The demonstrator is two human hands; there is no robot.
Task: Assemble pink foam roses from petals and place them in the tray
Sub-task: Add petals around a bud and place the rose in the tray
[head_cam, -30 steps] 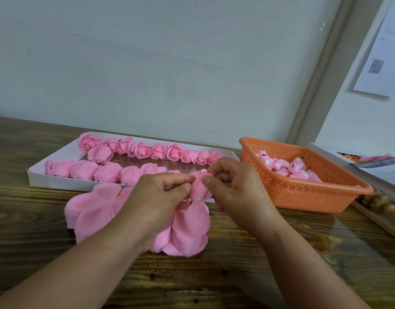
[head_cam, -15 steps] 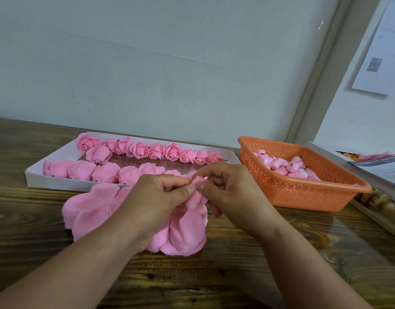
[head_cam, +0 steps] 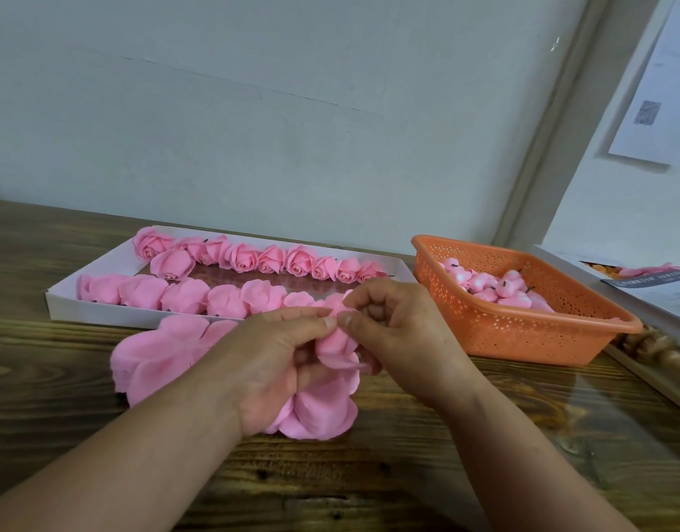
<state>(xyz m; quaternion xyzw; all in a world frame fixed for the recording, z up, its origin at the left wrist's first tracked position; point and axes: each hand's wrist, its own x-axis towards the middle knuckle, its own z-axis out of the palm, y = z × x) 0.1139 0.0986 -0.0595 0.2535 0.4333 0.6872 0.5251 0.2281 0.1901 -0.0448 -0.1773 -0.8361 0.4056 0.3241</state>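
Hands [head_cam: 330, 339] lower, table edge [head_cam: 369, 524] nearer

You have nothing here that can be read. The white paper sheet [head_cam: 655, 109] pinned to the wall on your right carries small grey printed patches, too blurred to tell as letters. The dark strip across the flat printed booklet [head_cam: 645, 280] at the table's right edge bears a line of pale marks, but they are too small and smeared to make out as words.
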